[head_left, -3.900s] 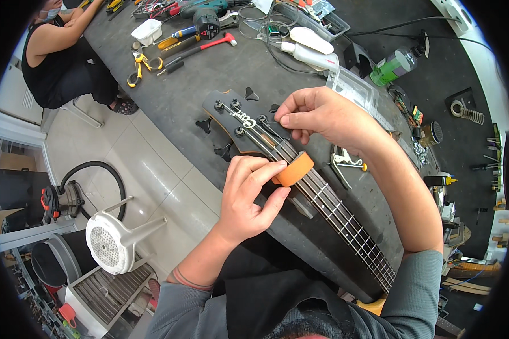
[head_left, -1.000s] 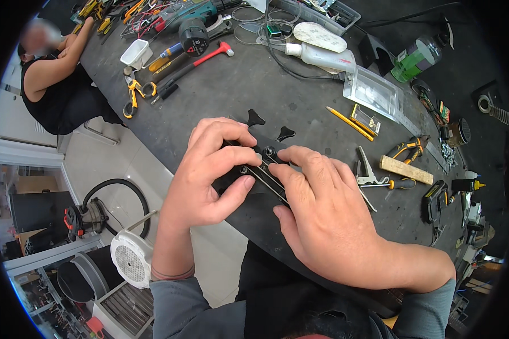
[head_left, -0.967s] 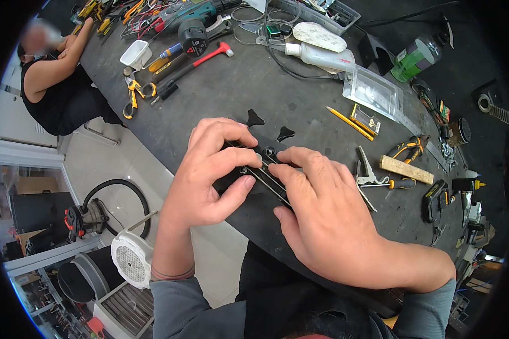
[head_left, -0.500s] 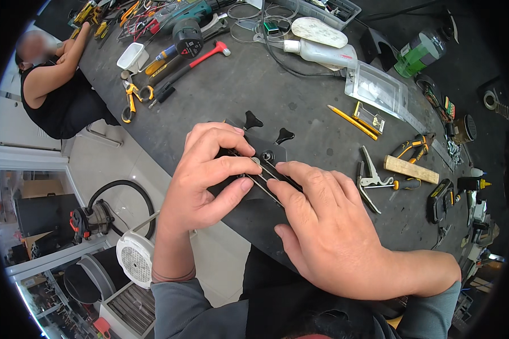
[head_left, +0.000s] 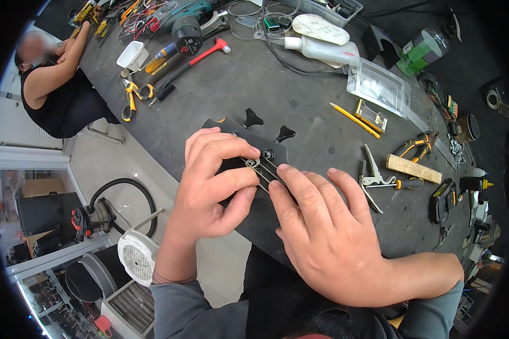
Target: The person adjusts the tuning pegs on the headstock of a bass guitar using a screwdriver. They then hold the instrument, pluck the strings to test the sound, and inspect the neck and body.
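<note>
A black flat plate point(head_left: 246, 134) lies at the bench's near edge, partly hidden by my hands. Two black three-lobed knobs point(head_left: 254, 118) stick out beyond its far side. A round black fitting point(head_left: 267, 153) sits on it, and narrow metal strips point(head_left: 264, 174) run from there toward me. My left hand point(head_left: 209, 183) is curled over the plate's left part, its fingertips closed around a small metal piece point(head_left: 252, 163) and the strip ends; the exact grip is hidden. With fingers stretched out, my right hand point(head_left: 336, 237) rests its index and middle fingertips along the strips.
To the right lie a locking clamp point(head_left: 374, 179), a wooden block point(head_left: 414, 168), pliers point(head_left: 415, 146) and pencils point(head_left: 353, 120). Farther off are a red hammer point(head_left: 209, 52), yellow snips point(head_left: 131, 97), a bottle point(head_left: 328, 52) and a clear plastic tray point(head_left: 379, 87). A person point(head_left: 62, 85) sits at left.
My left hand's fingers have shifted slightly, baring more of the plate's far left corner. My right hand has slid a little toward me, its fingers spreading wider.
</note>
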{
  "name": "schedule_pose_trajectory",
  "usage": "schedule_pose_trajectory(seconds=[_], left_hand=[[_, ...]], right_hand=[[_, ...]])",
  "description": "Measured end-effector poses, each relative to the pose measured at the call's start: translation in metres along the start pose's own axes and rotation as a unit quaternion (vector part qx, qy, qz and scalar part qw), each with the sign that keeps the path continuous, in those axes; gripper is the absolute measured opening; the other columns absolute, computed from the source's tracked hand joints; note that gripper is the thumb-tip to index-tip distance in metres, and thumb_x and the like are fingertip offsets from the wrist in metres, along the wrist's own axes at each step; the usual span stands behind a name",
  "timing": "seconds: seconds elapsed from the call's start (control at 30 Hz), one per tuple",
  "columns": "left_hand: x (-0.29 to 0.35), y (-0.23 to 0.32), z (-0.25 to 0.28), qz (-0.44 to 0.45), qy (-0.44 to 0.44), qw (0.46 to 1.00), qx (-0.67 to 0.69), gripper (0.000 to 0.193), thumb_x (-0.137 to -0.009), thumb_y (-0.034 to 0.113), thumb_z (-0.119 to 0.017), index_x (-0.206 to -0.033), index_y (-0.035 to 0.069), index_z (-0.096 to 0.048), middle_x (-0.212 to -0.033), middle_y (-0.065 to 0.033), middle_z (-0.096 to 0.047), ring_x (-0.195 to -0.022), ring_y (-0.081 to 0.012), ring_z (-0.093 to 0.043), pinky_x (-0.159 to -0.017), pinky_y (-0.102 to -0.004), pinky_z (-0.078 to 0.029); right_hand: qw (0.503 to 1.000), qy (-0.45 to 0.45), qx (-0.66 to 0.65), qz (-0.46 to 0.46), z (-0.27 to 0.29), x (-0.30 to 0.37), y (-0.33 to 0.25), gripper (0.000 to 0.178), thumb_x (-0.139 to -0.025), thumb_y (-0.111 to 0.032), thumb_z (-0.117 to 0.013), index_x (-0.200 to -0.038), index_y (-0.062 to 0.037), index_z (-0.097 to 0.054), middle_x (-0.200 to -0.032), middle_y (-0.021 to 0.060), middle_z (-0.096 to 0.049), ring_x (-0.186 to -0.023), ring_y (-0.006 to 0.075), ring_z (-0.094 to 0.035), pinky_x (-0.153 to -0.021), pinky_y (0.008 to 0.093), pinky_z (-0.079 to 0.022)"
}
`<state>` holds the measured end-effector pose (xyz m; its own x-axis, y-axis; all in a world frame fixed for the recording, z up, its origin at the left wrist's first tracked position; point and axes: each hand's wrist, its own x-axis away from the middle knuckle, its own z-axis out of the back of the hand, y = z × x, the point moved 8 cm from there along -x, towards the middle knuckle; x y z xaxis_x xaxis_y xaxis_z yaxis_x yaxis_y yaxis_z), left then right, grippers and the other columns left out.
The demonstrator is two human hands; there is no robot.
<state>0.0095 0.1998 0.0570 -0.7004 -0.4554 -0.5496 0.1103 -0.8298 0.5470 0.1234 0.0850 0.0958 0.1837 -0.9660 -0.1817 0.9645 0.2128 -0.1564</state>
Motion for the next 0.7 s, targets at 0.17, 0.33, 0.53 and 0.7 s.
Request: schedule_pose_trajectory(seconds=[0.17,0.33,0.53,0.7], left_hand=[[-0.008,0.002,-0.003,0.018,-0.036,0.999,0.004,0.018,-0.075,0.010,-0.077,-0.093,0.009,-0.072,-0.120,-0.0140,-0.071,-0.112,-0.0361,-0.063,-0.110,-0.0589,-0.043],[-0.002,0.002,-0.002,-0.001,-0.013,1.000,-0.001,0.024,-0.075,0.008,-0.079,-0.099,0.013,-0.078,-0.119,-0.0092,-0.071,-0.114,-0.0340,-0.065,-0.111,-0.0584,-0.043],[0.010,-0.002,0.002,-0.006,-0.009,1.000,-0.007,0.021,-0.081,0.011,-0.078,-0.101,0.015,-0.083,-0.118,-0.0109,-0.074,-0.118,-0.0339,-0.067,-0.118,-0.0633,-0.041],[0.011,-0.006,0.001,0.003,-0.003,1.000,0.010,0.019,-0.082,0.012,-0.077,-0.100,0.014,-0.082,-0.118,-0.0102,-0.074,-0.118,-0.0336,-0.067,-0.117,-0.0632,-0.042]], right_hand=[[0.999,-0.004,-0.048,-0.005,0.002,0.002,0.007,0.060,-0.077,-0.020,-0.083,-0.133,-0.0016,-0.069,-0.145,0.0143,-0.061,-0.123,0.0275,-0.065,-0.110,0.0518,-0.047],[0.999,0.018,-0.032,0.015,0.003,0.004,0.005,0.056,-0.080,-0.017,-0.082,-0.133,-0.0024,-0.070,-0.142,0.0141,-0.062,-0.123,0.0282,-0.065,-0.110,0.0521,-0.048],[0.988,-0.013,-0.153,-0.020,-0.002,0.004,0.008,0.064,-0.076,-0.016,-0.085,-0.136,-0.0013,-0.068,-0.146,0.0163,-0.059,-0.136,0.0349,-0.059,-0.112,0.0539,-0.046],[0.993,-0.031,-0.111,-0.025,0.003,0.002,0.006,0.065,-0.076,-0.016,-0.086,-0.136,0.0006,-0.068,-0.147,0.0170,-0.058,-0.141,0.0358,-0.056,-0.117,0.0565,-0.044]])
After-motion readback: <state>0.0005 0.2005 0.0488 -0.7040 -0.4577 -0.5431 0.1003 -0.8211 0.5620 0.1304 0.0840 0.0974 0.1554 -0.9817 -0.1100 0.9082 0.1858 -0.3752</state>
